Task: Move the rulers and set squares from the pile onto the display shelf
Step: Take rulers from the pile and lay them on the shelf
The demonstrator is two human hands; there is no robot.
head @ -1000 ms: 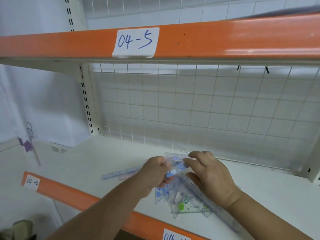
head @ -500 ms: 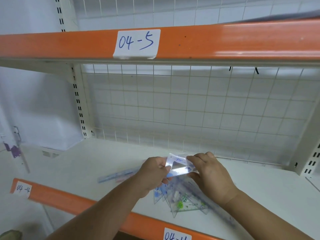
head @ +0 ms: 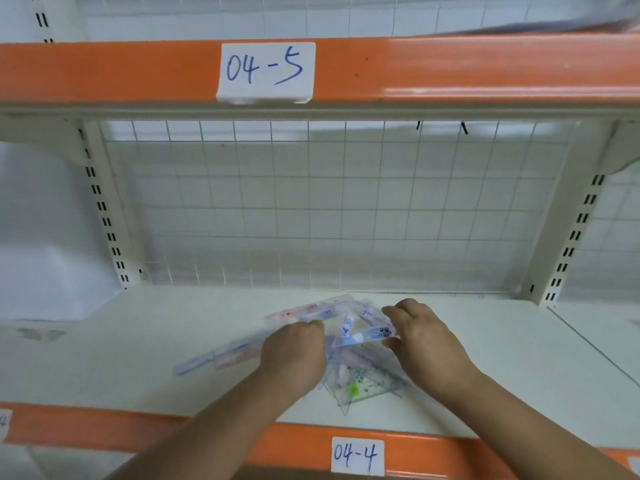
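A clear blue-printed plastic set square is pinched at its ends by curled fingers of the left hand and right hand, just above the white metal shelf. The transparent rulers piled beneath are judged largely unarranged.

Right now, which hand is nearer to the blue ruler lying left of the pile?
Left. The left hand sits close beside the blue ruler, just to its right; the right hand is beyond the pile, pinching a set square.
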